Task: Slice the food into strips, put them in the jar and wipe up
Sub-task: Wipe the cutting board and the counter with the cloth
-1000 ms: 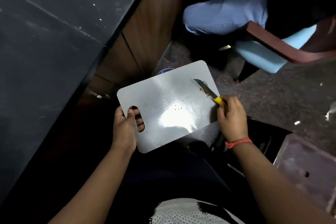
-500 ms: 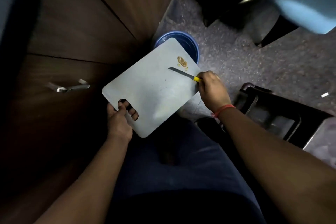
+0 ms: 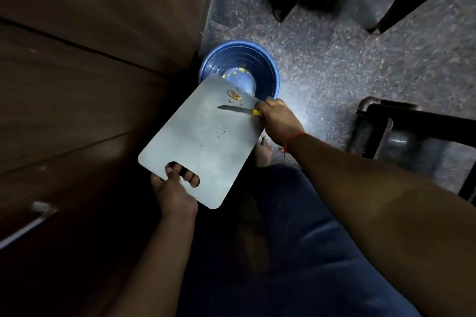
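Note:
A grey cutting board (image 3: 203, 141) is held tilted, its far edge over a blue bin (image 3: 268, 69) on the floor. My left hand (image 3: 175, 193) grips the board by its handle slot, fingers through the hole. My right hand (image 3: 278, 118) grips a knife (image 3: 237, 109) with a yellow handle, its blade lying across the board's upper part. A small clump of brownish food scraps (image 3: 234, 95) sits just beyond the blade near the board's far edge. Yellow bits lie inside the bin.
Brown wooden cabinet fronts (image 3: 90, 85) stand at the left with a metal handle (image 3: 38, 211). A dark chair frame (image 3: 412, 131) stands on the speckled floor (image 3: 360, 59) at the right. My foot (image 3: 264, 152) and dark-trousered legs are below the board.
The view has dropped closer to the floor and the bin is now plainly seen. The board's far edge has gone further over the bin, and the scraps lie nearer that edge.

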{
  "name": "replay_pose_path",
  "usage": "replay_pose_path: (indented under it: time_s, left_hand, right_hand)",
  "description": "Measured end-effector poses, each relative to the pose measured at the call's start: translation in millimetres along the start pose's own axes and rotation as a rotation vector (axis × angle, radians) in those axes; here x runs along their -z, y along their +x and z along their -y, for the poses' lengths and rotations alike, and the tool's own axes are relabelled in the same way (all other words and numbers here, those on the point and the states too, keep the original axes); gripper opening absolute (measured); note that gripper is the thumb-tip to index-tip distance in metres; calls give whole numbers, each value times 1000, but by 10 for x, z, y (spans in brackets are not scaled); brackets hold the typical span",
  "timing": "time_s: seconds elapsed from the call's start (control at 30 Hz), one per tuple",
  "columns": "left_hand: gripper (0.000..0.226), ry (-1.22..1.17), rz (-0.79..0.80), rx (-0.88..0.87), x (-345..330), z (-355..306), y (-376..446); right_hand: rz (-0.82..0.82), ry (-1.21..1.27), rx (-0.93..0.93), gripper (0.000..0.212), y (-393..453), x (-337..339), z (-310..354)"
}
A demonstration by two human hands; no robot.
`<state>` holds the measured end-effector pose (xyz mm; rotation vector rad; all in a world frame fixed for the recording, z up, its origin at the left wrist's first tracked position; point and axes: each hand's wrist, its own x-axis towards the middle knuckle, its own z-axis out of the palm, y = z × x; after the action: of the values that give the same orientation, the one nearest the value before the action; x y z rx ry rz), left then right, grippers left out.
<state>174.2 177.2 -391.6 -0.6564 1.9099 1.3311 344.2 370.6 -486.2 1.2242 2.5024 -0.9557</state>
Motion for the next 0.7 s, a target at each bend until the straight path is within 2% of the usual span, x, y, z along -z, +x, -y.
replay_pose_path:
  time_s: [0.13, 0.27, 0.47, 0.57, 0.63, 0.7]
  left_hand:
    - [33, 34, -66, -4, -122, 124, 228]
    - [37, 56, -122, 11, -223, 149, 258]
    - [44, 55, -136, 3, -335, 39, 189]
    - [52, 56, -123, 14, -401, -59, 117]
    - [54, 54, -126, 22, -438, -117, 59]
    - [52, 55, -134, 38, -446, -170, -8]
  right_hand:
    - [21, -25, -12, 24, 283, -234, -131]
    - [19, -8, -84, 29, 462, -373, -242]
    - [8, 89, -343, 34, 566, -262, -302]
    - [-23, 168, -265, 27, 449, -136, -288]
    - [8, 187, -143, 22, 324, -87, -269]
    - [49, 171, -94, 22, 225, -71, -268]
